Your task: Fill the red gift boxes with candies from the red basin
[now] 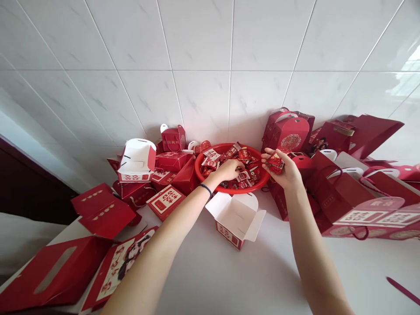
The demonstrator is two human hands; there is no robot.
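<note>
A red plastic basin [199, 171] holds many small wrapped candies [243, 176], mostly red. My left hand [230, 169], with a dark band on its wrist, reaches into the basin. Its fingers are bent down among the candies, and whatever is at the fingertips is hidden. Over the basin's right rim, my right hand [285, 169] is turned palm up and cups red wrapped candies [275, 162] in its curled fingers. In front of the basin stands a small gift box [239, 214] with its flaps open and a white inside; nothing shows in it.
Red gift boxes [169, 203] and an open white-lined box [137, 159] crowd the left side. Larger red boxes [62, 271] lie at front left. Red gift bags [354, 201] and a handled box [288, 131] fill the right. Behind rises a tiled wall [203, 100].
</note>
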